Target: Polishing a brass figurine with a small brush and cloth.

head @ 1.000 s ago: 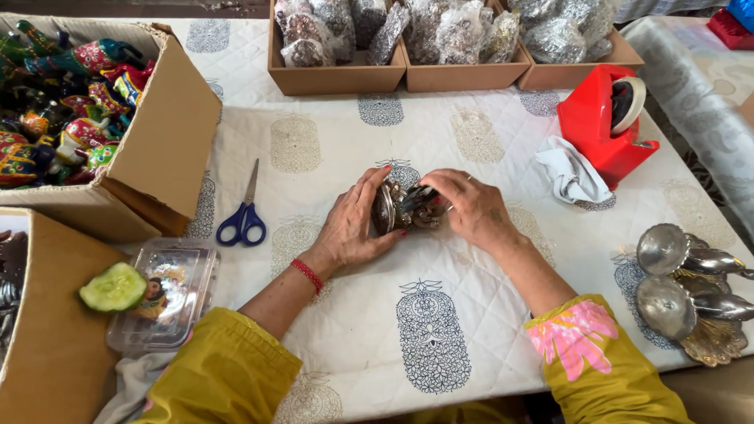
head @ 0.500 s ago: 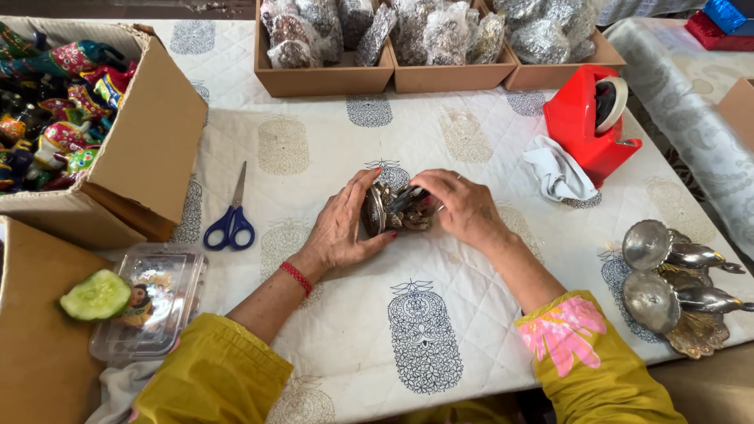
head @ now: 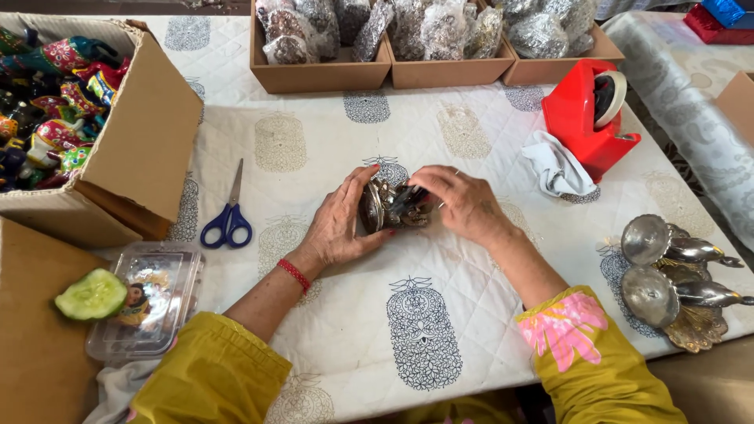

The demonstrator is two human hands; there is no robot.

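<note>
Fingers of both hands are wrapped around a small shiny metal ornament (head: 395,206) in the middle of the frame. The left hand (head: 339,224) cups it from the left side, with the thumb up near the top. The right hand (head: 463,202) covers it from the right, with the fingers bent over the top. The ornament sits just above the white quilted cloth (head: 440,314) with dark printed shapes.

Blue scissors (head: 228,212) lie shut on the cloth, to the left of the hands. At the far left, a big cardboard box (head: 141,149) holds many bright painted figures (head: 47,86). Lower left, a cucumber slice (head: 92,294) rests on a clear plastic box (head: 149,306).

Along the top of the frame, three brown trays (head: 322,76) hold things wrapped in clear bags. At the upper right stands a red tape holder (head: 589,118), with a white rag (head: 559,169) just beside it. At the right edge lie more silver ornaments (head: 675,275), well apart from the hands.
</note>
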